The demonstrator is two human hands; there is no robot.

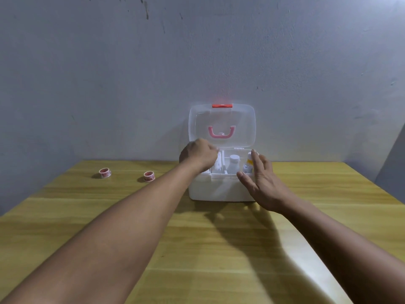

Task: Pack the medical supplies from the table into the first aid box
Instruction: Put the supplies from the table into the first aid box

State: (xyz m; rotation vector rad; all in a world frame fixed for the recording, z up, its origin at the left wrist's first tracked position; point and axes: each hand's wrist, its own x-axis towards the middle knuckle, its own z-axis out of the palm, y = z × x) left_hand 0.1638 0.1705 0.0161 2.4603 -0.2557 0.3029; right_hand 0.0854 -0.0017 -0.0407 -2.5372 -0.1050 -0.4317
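Note:
The white first aid box [221, 189] stands at the back of the table with its clear lid [245, 126] raised against the wall. My left hand [198, 155] reaches over the box's left compartment, its fingers curled down onto a white printed packet [219, 166] standing inside. A white bottle [233, 164] stands in the middle compartment. A small bottle with a yellow band [248, 163] is in the right one. Beside that bottle, in front of the box's right corner, my right hand [260, 183] has its fingers spread and holds nothing. Two pink-and-white tape rolls [105, 173] [149, 176] lie on the table to the left.
The wooden table [87, 216] butts against a grey wall [131, 73]. The lid's pink handle [221, 132] and red latch [222, 105] face me. My forearms cross the table's near half.

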